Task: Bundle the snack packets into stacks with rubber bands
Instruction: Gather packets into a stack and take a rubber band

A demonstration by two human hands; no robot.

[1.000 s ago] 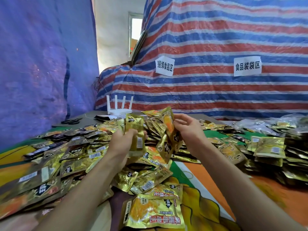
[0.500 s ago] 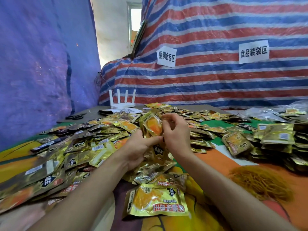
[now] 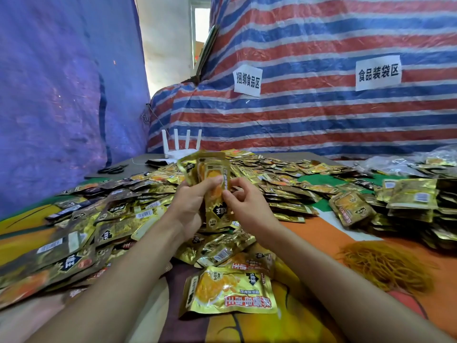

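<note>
The stack of packets is held up over the bench, well to the left of the rubber bands. The left hand is curled round the stack and holds it upright. The right hand pinches the side of the stack that faces the rubber bands.

I think the packets are being lined up into one neat stack. Next, the right hand must reach to the rubber bands, pick just one, and stretch it round the stack. The left hand must keep a tight hold so no packet slips.

We see glossy gold foil snack packets, a crinkled woven-plastic striped tarp, matt white paper labels, and dull tan rubber bands.
</note>
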